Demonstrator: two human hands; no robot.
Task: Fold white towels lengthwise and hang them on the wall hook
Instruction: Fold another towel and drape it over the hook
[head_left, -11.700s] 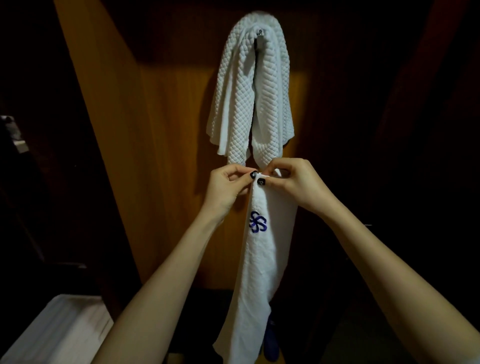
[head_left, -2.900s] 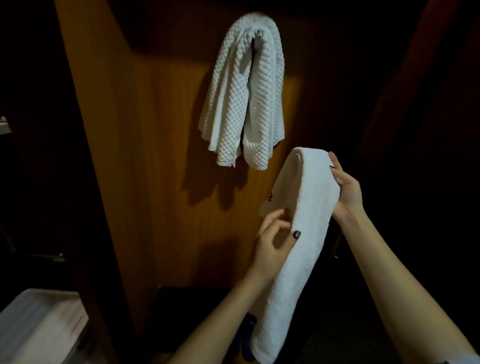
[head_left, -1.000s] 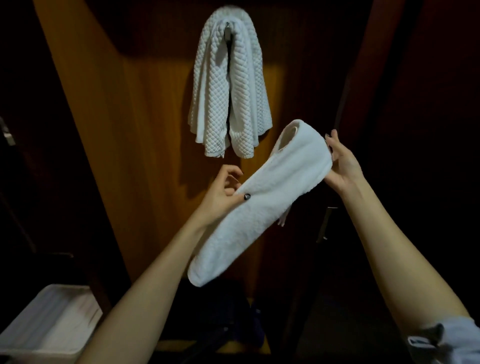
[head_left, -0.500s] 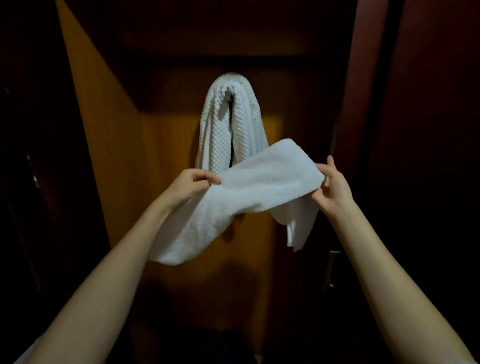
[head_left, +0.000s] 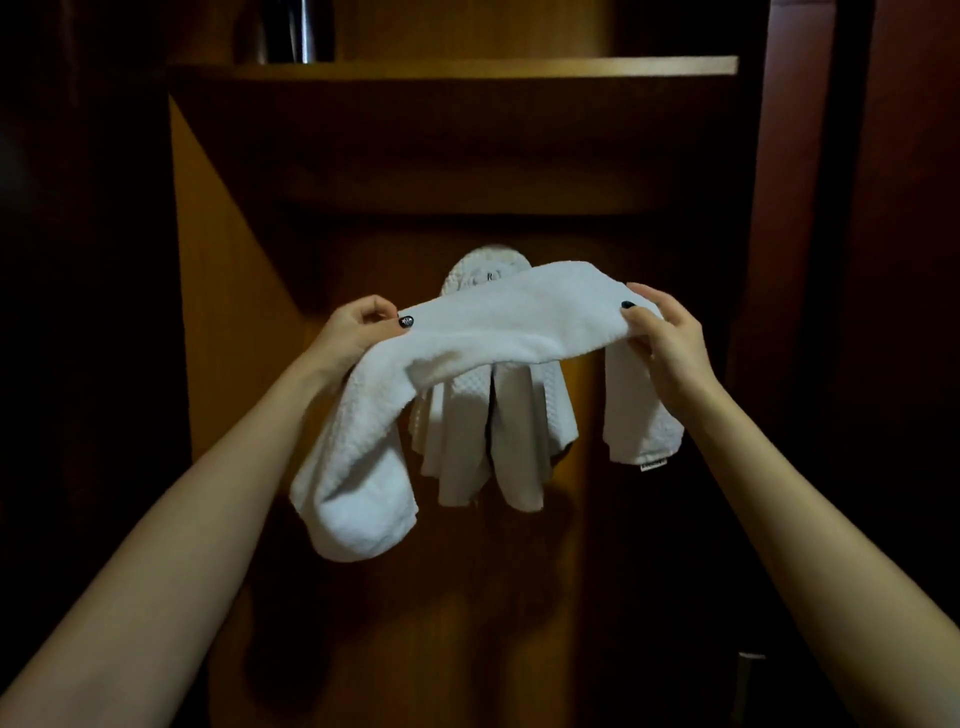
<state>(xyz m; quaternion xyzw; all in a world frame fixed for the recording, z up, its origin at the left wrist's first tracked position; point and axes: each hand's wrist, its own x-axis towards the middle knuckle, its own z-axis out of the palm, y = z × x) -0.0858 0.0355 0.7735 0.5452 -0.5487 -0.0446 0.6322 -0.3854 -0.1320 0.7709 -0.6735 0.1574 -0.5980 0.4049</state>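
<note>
Folded towel (head_left: 511, 325) now raised to hook (head_left: 489, 276), left hand (head_left: 353, 332) and right hand (head_left: 670, 340) pinching it, ends dangling

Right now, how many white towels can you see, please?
2. A waffle towel hangs on the wall hook; a plain towel stretches before it, gripped by the left hand and right hand. More may be hidden.

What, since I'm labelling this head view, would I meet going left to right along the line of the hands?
Left hand → smooth white towel stretched between both hands → right hand. The waffle towel hanging behind overlaps it, so it is left out.
</note>
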